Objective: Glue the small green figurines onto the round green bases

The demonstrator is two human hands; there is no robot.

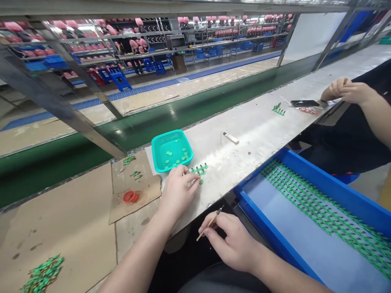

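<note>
A: Where are the hands?

B: Left hand [179,191] is palm-down on the metal bench [253,130], fingers curled together, tips on the near edge of a small cluster of green pin parts [200,170]. Can't tell whether a piece is actually pinched, the fingers hide it. Right hand [233,242] is lower, off the bench edge, closed around a thin stick [210,223] with the tip pointing up and left.

A: And the cluster, where exactly?

B: On bare metal just right of the teal basket [169,139], touching nothing but the fingertips. The basket holds loose green discs [175,156].

A: How would those parts handle?

B: My read: tiny, very light, rigid plastic with thin pins standing up. Slick on that metal, so they'd skate or tip if nudged sideways. Pins look bendable. I'd grip by the green body, thumb and 1 finger, not the pins.

A: The stick?

B: Light, stiff, thin. Held pencil-style near the middle, which looks about right for control.

A: Anything else close by?

B: Blue tray [336,187] to the right with rows of green parts [320,207]. Cardboard [134,211] to the left with a red cap [130,197]. A co-worker's hand [345,91] is far right, well apart.
</note>
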